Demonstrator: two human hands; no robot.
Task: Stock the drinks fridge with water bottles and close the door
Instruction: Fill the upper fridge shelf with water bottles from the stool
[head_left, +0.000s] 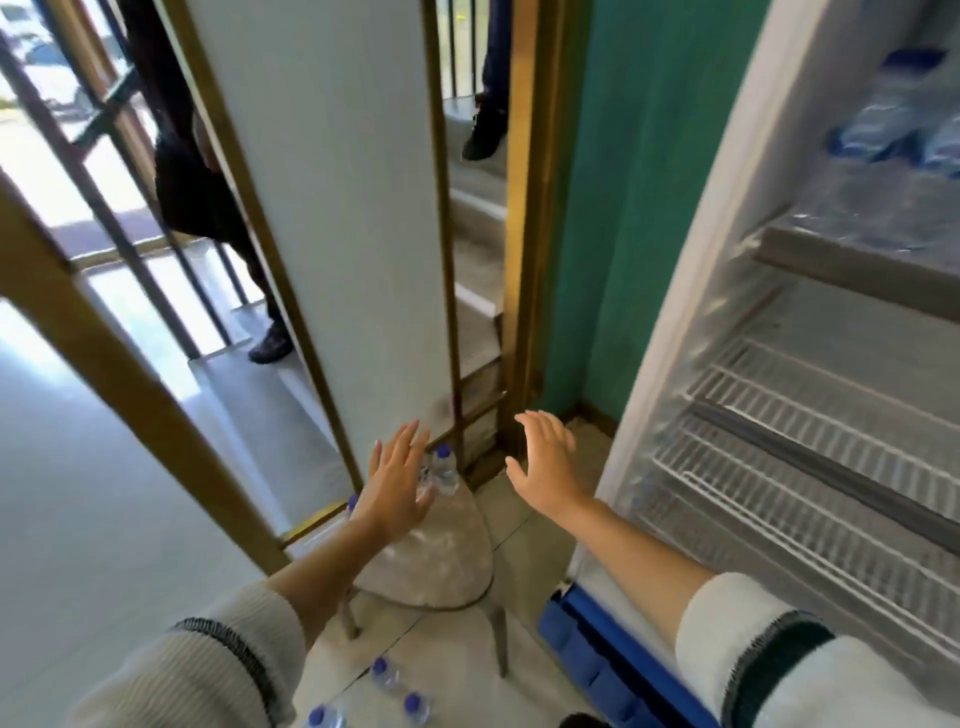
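Your left hand (397, 480) and right hand (545, 462), fingers spread, hover above the round stool (441, 561); bottle (445, 470) at 12 o'clock, open fridge (779, 395) at 3.

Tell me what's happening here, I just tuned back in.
A person is stocking a drinks fridge, whose door is open on the right. Both hands are empty and spread: the left hand reaches toward the water bottles standing on a small stool, and the right hand hovers beside it. More bottles on the floor lie near the stool. The lower wire shelves look bare; blurred bottles on the upper shelf are already in.
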